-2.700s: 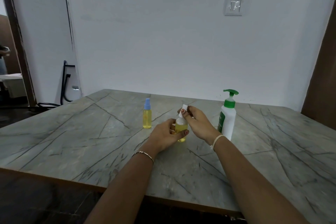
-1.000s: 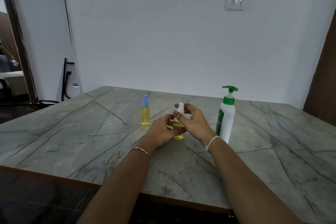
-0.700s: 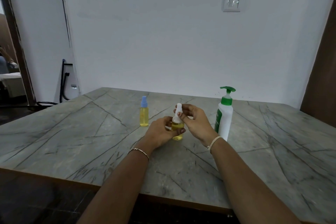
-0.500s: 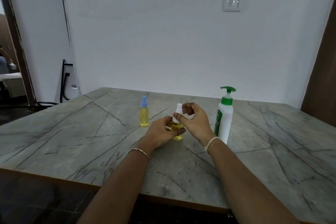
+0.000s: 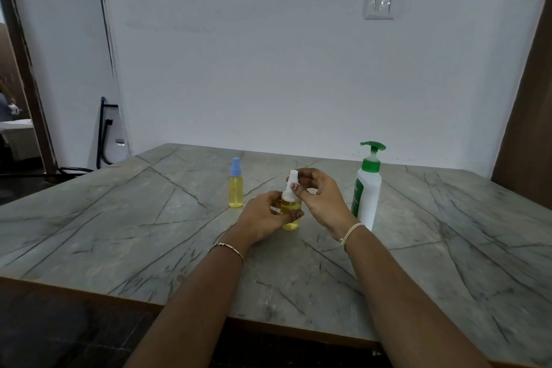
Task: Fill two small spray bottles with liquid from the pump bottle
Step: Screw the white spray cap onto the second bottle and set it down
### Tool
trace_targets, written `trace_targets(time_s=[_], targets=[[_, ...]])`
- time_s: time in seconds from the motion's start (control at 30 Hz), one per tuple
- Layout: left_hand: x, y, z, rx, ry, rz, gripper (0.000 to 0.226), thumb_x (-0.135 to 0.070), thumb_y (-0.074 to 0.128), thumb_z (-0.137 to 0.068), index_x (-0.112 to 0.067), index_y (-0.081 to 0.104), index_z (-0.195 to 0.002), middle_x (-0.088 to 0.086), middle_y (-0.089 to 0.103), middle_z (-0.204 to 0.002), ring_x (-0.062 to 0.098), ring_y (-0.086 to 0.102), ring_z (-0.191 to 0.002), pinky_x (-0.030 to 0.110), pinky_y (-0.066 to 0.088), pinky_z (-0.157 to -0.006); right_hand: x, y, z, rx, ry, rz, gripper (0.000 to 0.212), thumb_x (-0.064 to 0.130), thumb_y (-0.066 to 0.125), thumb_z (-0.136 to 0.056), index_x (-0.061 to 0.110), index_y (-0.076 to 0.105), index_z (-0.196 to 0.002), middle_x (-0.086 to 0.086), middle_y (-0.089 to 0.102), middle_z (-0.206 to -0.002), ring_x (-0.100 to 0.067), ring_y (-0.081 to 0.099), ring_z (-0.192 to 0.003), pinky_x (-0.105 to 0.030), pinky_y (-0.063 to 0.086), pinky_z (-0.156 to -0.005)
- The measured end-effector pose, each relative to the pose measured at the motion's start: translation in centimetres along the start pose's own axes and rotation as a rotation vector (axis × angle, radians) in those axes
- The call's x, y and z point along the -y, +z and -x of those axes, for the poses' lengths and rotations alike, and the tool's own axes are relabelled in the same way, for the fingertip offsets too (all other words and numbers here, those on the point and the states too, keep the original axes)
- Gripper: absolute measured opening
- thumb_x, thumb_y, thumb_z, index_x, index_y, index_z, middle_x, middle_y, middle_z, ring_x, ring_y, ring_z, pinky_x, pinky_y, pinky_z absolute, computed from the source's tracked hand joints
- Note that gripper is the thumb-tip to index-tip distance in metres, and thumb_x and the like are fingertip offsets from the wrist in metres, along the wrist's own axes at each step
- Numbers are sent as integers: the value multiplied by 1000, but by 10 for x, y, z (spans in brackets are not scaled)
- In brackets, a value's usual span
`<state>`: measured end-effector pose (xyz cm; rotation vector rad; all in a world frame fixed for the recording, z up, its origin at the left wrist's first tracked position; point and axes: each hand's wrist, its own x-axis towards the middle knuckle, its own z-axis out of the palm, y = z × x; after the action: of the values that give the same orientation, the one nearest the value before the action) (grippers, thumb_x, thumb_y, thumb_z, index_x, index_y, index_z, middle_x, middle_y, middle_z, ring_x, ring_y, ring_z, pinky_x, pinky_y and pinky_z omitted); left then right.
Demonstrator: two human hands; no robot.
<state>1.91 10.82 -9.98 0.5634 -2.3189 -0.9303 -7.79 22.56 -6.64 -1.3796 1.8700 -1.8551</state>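
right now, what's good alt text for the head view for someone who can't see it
The left hand grips a small spray bottle of yellow liquid while the right hand pinches its white top, at a grey table. A blue-capped spray bottle stands to its left, a white pump bottle to its right.

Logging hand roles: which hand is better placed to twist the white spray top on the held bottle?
The right hand: its fingers pinch the white spray top, while the left hand grips the small spray bottle by its body, steadying it.
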Motion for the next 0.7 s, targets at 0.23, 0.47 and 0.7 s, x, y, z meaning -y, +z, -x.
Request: trace_targets(time_s=[0.23, 0.47, 0.7], targets=[[0, 0, 0, 5, -6, -1, 65, -52, 74, -74, -21, 57, -128, -5, 64, -118, 14, 60, -105, 33, 50, -93, -1, -2, 3, 56, 44, -37, 28, 24, 60, -96, 25, 53, -123, 4, 58, -127, -12, 53, -118, -13, 43, -81], [2, 0, -1, -3, 10, -4, 63, -53, 74, -73, -21, 59, -125, -4, 67, -114, 12, 61, -102, 35, 51, -92, -1, 3, 2, 67, -9, 0, 16, 18, 55, -99, 27, 63, -110, 5, 68, -117, -10, 60, -112, -16, 46, -88], [0, 0, 0, 8, 17, 7, 58, -51, 74, -74, -20, 60, -122, -5, 66, -113, 14, 61, -103, 33, 51, -91, -4, 3, 2, -51, -17, 65, 28, 25, 70, -88, 22, 58, -113, 2, 61, -110, -11, 54, -106, -18, 45, -82]])
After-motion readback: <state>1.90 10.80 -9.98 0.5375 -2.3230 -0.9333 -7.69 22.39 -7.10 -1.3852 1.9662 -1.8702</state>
